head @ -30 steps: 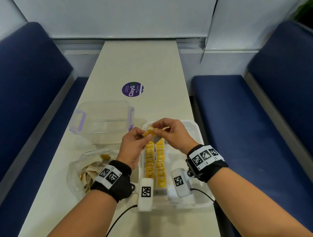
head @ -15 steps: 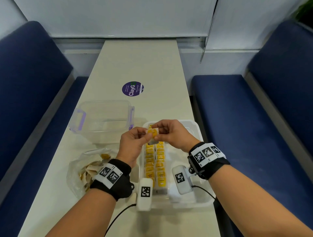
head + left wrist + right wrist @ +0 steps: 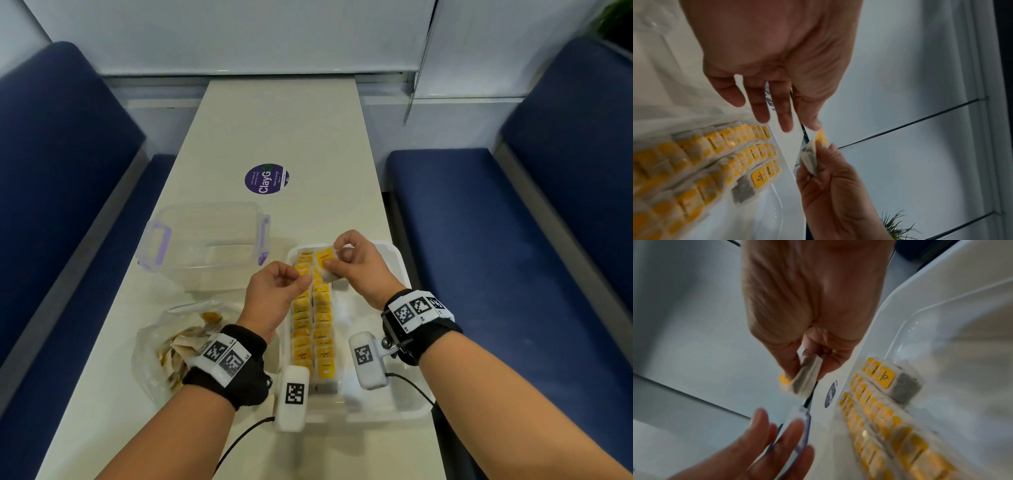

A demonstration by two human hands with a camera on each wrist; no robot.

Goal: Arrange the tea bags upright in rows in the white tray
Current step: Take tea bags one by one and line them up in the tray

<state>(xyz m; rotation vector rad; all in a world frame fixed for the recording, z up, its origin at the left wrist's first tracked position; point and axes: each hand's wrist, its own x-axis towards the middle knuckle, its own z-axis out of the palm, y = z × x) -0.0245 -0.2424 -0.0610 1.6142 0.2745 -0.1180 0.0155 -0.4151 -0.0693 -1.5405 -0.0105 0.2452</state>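
The white tray (image 3: 394,255) lies on the table in front of me, with rows of yellow-tagged tea bags (image 3: 313,329) standing in its left part, also seen in the left wrist view (image 3: 715,154) and the right wrist view (image 3: 879,418). My right hand (image 3: 337,255) pinches one tea bag (image 3: 325,265) between thumb and fingers above the far end of the rows; the same bag (image 3: 813,155) (image 3: 803,379) shows in both wrist views. My left hand (image 3: 301,279) hovers just left of it with relaxed fingers (image 3: 777,113), holding nothing.
A clear tub with purple clips (image 3: 205,240) stands left of the tray. A plastic bag of loose tea bags (image 3: 171,342) lies near my left wrist. A purple sticker (image 3: 267,179) marks the table farther out. Blue benches flank the narrow table.
Both hands held the tea bag together earlier. My left hand has let go and drawn slightly left, and my right hand has carried the bag toward the far end of the rows.
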